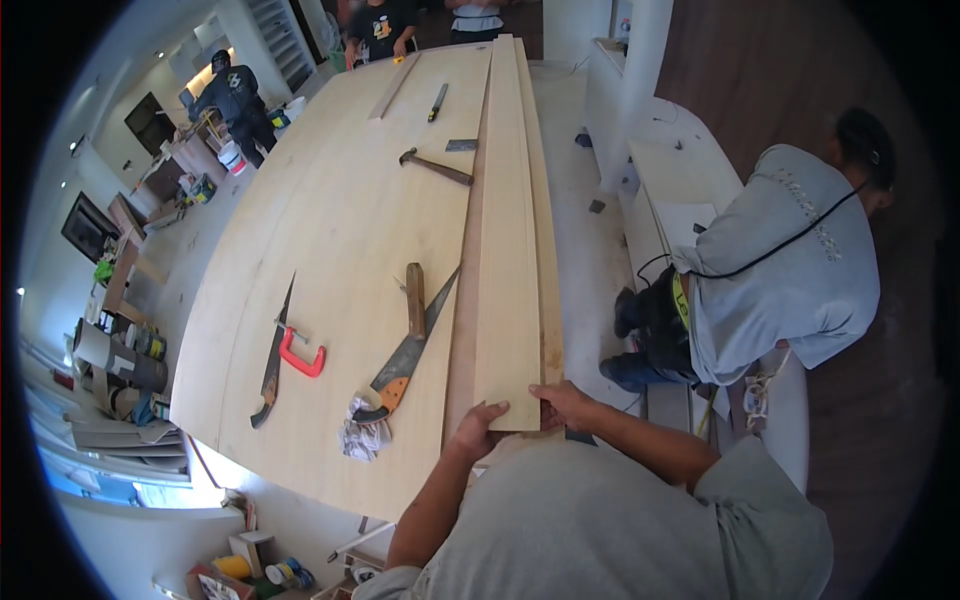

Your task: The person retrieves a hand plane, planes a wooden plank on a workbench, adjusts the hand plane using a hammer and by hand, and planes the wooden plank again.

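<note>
Overall, left to right on a wide panel (340, 220), two handsaws (271, 372) and one red clamp (296, 364) lie near eight o'clock, one wooden plane-like tool (415, 300) at nine, one hammer (440, 170) near eleven. At six o'clock the left hand (478, 432) pinches the near end of one long board (508, 250) reaching up to twelve; at five the right hand (563, 405) grips its corner. Steadying that end seems the step in hand; the next move likely calls for even grips.
</note>
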{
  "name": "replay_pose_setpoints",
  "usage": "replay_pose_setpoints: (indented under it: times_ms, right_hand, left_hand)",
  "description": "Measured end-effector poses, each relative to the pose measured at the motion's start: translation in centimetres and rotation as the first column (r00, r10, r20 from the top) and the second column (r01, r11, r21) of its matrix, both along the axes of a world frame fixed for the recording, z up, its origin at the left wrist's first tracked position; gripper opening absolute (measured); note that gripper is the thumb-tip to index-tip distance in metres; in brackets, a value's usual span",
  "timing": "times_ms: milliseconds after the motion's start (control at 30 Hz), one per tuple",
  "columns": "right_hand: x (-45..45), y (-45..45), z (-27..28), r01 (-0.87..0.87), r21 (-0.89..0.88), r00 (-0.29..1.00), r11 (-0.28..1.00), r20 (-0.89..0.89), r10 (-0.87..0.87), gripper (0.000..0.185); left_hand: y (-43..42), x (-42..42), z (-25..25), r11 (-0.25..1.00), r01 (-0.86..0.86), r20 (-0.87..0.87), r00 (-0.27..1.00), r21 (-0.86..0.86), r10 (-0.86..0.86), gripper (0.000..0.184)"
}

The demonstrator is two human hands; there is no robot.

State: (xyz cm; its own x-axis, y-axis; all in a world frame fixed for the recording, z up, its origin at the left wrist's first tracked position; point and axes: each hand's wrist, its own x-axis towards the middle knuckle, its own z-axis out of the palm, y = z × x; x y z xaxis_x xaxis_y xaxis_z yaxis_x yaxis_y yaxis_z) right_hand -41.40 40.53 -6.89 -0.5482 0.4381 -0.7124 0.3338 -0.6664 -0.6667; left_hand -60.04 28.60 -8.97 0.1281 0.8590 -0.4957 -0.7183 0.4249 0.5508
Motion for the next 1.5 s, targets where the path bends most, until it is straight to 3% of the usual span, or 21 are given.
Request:
replay_pose_setpoints:
  times_ms: [67, 133, 167, 200, 267, 300, 400, 467, 600, 667, 767, 833, 900, 967, 1067, 1167, 1200, 1300, 1400, 1500]
  right_hand:
    - [0.2, -0.1, 0.0, -0.063, 0.086, 0.998, 0.994, 0.034, 0.060, 0.041]
    - [0.2, -0.1, -1.1, -0.092, 0.193, 0.993, 0.977, 0.083, 0.078, 0.038]
    - [0.4, 0.1, -2.0, -0.132, 0.328, 0.983, 0.935, 0.166, 0.081, 0.038]
    - [0.4, 0.2, -2.7, -0.183, 0.452, 0.966, 0.873, 0.247, 0.075, 0.037]
    - [0.6, 0.3, -3.0, -0.239, 0.588, 0.939, 0.773, 0.341, 0.031, 0.037]
    - [0.7, 0.5, -2.0, -0.239, 0.614, 0.934, 0.752, 0.358, 0.005, 0.038]
    - [0.8, 1.0, -2.8, -0.099, 0.665, 0.956, 0.740, 0.269, -0.114, 0.042]
    - [0.0, 1.1, -2.0, 0.012, 0.688, 0.963, 0.726, 0.189, -0.194, 0.038]
    - [-0.7, 1.4, -2.1, 0.008, 0.716, 0.984, 0.698, 0.117, -0.132, 0.037]
    - [-1.0, 1.5, -4.0, 0.045, 0.693, 0.992, 0.719, 0.052, -0.112, 0.039]
    - [-1.3, 1.9, -6.7, -0.110, 0.654, 0.988, 0.748, 0.153, 0.011, 0.038]
    - [-2.0, 0.8, -1.8, -0.250, 0.746, 0.961, 0.617, 0.268, 0.065, 0.047]
    - [-2.6, 0.4, -5.2, -0.199, 0.782, 0.970, 0.591, 0.245, 0.003, 0.052]
    - [-2.9, 0.1, -3.6, -0.269, 0.728, 0.952, 0.631, 0.299, 0.061, 0.065]
    - [-2.2, -1.0, -3.0, -0.156, 0.738, 0.987, 0.656, 0.146, 0.070, 0.069]
    - [-0.1, -1.6, -2.1, -0.228, 0.681, 0.972, 0.696, 0.198, 0.124, 0.056]
    - [0.8, -2.0, -2.7, -0.234, 0.708, 0.969, 0.667, 0.222, 0.105, 0.056]
    - [4.2, -2.5, -5.3, -0.342, 0.738, 0.935, 0.582, 0.331, 0.129, 0.055]
    - [8.1, -3.0, -4.9, -0.360, 0.567, 0.914, 0.741, 0.373, 0.159, 0.055]
    - [12.4, -4.0, -10.6, -0.388, 0.635, 0.885, 0.668, 0.459, 0.078, 0.055]
  left_hand:
    - [-0.2, -0.7, 1.1, 0.999, 0.024, -0.115, 0.993, 0.021, -0.021, 0.057]
    - [-0.3, -1.3, 2.3, 0.998, 0.034, -0.366, 0.929, -0.061, -0.054, 0.051]
    - [-0.4, -1.3, 2.9, 0.994, 0.033, -0.482, 0.873, -0.102, -0.079, 0.048]
    - [-0.6, -1.0, 3.8, 0.995, -0.017, -0.633, 0.773, -0.095, -0.047, 0.039]
    - [-0.9, -0.6, 4.7, 0.996, 0.031, -0.911, 0.405, -0.078, -0.084, 0.034]
    - [-1.5, -0.3, 4.7, 0.995, 0.048, -0.978, 0.184, -0.087, -0.095, 0.032]
    - [-2.5, 1.1, 0.2, 0.988, 0.008, -0.985, -0.083, -0.155, -0.153, 0.026]
    - [-2.9, 1.2, 0.4, 0.986, -0.016, -0.979, -0.114, -0.166, -0.167, 0.025]
    - [-2.8, 2.4, 6.2, 0.976, -0.006, -0.971, -0.107, -0.216, -0.216, 0.027]
    - [-3.0, 3.4, 3.6, 0.979, 0.012, -0.975, -0.100, -0.201, -0.199, 0.029]
    - [-2.8, 3.3, 0.3, 0.965, 0.040, -0.959, -0.132, -0.259, -0.252, 0.033]
    - [-2.7, 3.6, -0.4, 0.957, 0.059, -0.950, -0.156, -0.283, -0.271, 0.034]
    - [-2.9, 3.5, -0.2, 0.969, 0.067, -0.966, -0.118, -0.239, -0.230, 0.034]
    - [-2.8, 3.7, -0.3, 0.976, 0.062, -0.969, -0.145, -0.209, -0.198, 0.033]
    - [-2.6, 4.1, 0.3, 0.972, 0.049, -0.955, -0.203, -0.230, -0.216, 0.034]
    - [-2.8, 3.7, 0.3, 0.975, 0.092, -0.966, -0.182, -0.204, -0.184, 0.035]
    - [-2.8, 3.5, 0.4, 0.986, 0.106, -0.987, -0.104, -0.132, -0.121, 0.038]
    - [-2.0, 3.2, 1.8, 0.960, 0.090, -0.962, -0.100, -0.264, -0.255, 0.041]
    - [0.3, 2.9, 2.8, 0.967, 0.076, -0.967, -0.096, -0.242, -0.234, 0.041]
    - [3.4, 1.6, 1.6, 0.982, 0.053, -0.982, -0.047, -0.184, -0.181, 0.044]
